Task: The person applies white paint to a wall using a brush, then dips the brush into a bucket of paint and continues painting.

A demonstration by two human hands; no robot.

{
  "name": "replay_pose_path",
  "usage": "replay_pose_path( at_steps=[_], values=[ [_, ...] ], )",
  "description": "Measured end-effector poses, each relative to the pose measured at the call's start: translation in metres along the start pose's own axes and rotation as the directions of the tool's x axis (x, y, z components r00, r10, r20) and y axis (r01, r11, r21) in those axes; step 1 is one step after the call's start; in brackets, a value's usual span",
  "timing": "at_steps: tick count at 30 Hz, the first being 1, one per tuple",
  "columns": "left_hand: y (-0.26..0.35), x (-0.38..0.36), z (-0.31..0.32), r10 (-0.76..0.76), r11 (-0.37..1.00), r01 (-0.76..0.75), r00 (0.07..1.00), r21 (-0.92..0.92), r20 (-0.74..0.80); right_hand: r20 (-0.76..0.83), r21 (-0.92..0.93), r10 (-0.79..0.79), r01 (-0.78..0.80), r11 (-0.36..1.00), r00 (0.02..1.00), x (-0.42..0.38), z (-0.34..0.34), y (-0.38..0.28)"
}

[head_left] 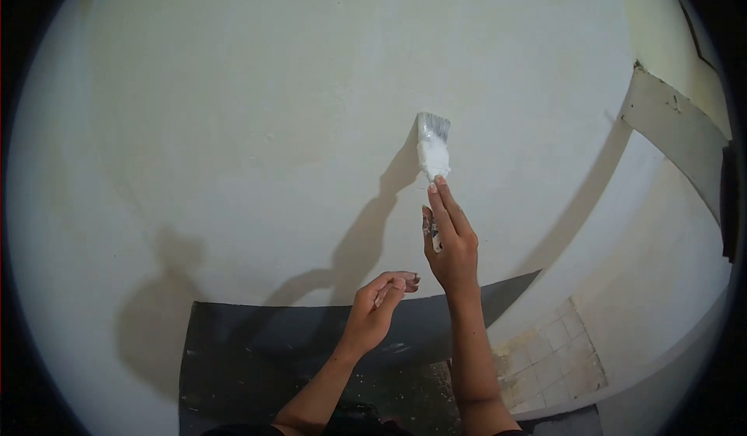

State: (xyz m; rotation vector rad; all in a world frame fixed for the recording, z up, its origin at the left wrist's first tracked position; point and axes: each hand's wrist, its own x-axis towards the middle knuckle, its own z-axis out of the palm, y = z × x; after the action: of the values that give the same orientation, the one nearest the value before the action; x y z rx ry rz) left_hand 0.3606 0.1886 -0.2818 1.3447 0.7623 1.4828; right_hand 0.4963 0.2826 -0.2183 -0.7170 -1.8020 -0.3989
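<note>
My right hand (451,241) grips a paintbrush (433,152) coated in white paint, its bristles pointing up against the pale wall (272,125). Two fingers stretch along the brush toward its painted ferrule, and the handle shows by the thumb. Lower and to the left, my left hand (383,296) is raised in front of the wall's lower edge, its fingers curled together with the thumb over them. Whitish paint marks its fingertips. Whether something small is inside that hand cannot be made out.
A dark grey band (257,343) runs below the pale wall. On the right, a grey ledge (677,129) juts out near a curved white surface. White tiles (548,354) show at the lower right. Shadows of a person and the brush fall on the wall.
</note>
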Motion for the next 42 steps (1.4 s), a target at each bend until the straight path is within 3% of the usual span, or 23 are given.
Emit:
replay_pose_path(
  at_steps=[4,7,10,13,19,21,26,29,30,32,34,40,42],
  values=[
    [-0.015,0.002,0.003,-0.071,0.997,0.071,0.997,-0.021,-0.014,0.217,-0.046,-0.028,0.039,0.998,0.976,-0.025,-0.004,0.003],
    [-0.031,0.006,0.003,-0.108,0.994,0.106,0.993,-0.040,-0.049,0.318,0.099,-0.011,-0.022,0.995,0.948,-0.063,-0.003,-0.002],
    [-0.035,0.005,0.007,-0.107,0.993,0.106,0.994,-0.042,-0.017,0.311,0.299,0.094,-0.192,0.935,0.946,-0.070,-0.021,-0.008],
    [-0.027,0.008,0.012,-0.063,0.998,0.064,0.997,-0.014,0.051,0.305,0.386,0.053,-0.175,0.906,0.951,-0.051,-0.040,-0.015],
    [0.006,0.004,0.009,0.008,1.000,-0.008,0.995,-0.007,0.096,0.349,0.083,-0.020,-0.009,0.997,0.937,0.038,-0.052,0.002],
    [0.008,0.002,0.003,0.030,1.000,-0.029,0.996,-0.013,0.085,0.360,0.118,-0.070,0.029,0.993,0.930,0.073,-0.066,0.006],
    [0.012,0.003,0.000,0.051,0.998,-0.050,0.998,-0.029,0.043,0.072,-0.029,-0.175,0.178,0.984,0.982,0.138,-0.097,0.000],
    [0.012,0.002,-0.001,0.053,0.998,-0.053,0.998,-0.018,0.019,0.022,-0.090,-0.249,0.250,0.964,0.968,0.124,-0.078,0.005],
    [0.012,0.002,-0.001,0.058,0.998,-0.058,0.998,0.000,-0.001,0.114,-0.112,-0.213,0.225,0.968,0.970,0.107,-0.060,0.015],
    [0.014,0.002,-0.002,0.070,0.997,-0.068,0.997,0.044,-0.036,0.241,-0.217,-0.318,0.370,0.903,0.917,0.065,-0.032,0.023],
    [0.012,0.005,-0.005,0.139,0.987,-0.131,0.987,0.097,-0.081,0.285,-0.205,-0.292,0.356,0.912,0.913,0.027,-0.022,0.014],
    [0.017,0.008,-0.001,0.248,0.969,-0.244,0.961,0.046,-0.120,0.386,0.122,0.020,-0.072,0.990,0.922,-0.040,-0.031,-0.016],
    [0.012,0.007,0.003,0.237,0.971,-0.238,0.969,0.008,-0.072,0.294,0.468,0.345,-0.449,0.761,0.891,-0.061,-0.044,-0.015]
  ],
)
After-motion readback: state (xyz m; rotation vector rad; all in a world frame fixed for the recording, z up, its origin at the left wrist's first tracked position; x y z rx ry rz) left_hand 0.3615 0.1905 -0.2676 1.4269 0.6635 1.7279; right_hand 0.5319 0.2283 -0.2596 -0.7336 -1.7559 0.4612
